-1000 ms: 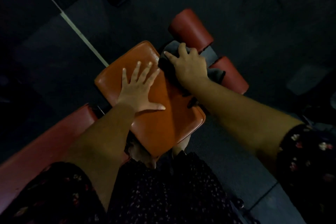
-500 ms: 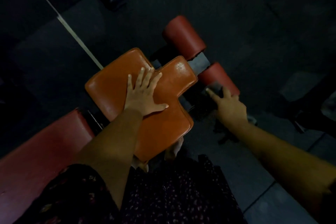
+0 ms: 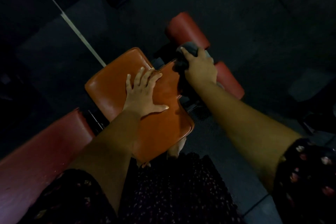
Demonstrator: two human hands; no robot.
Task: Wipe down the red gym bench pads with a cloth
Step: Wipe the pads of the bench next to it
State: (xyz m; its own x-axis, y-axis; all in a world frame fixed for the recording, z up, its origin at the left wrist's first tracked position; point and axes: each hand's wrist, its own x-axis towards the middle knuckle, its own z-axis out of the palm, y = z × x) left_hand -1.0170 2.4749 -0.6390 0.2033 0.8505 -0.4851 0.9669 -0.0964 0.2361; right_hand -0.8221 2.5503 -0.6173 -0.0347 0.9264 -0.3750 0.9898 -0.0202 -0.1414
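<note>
Right hand (image 3: 200, 68) — gripping cloth (image 3: 190, 48), left hand (image 3: 141, 94) — flat

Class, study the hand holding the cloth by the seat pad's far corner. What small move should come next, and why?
Probably slide the dark cloth up onto the far red roller pad. The right hand grips it bunched at that roller's near end, beside the orange seat pad, while the left hand rests flat on the seat, seemingly steadying it.
</note>
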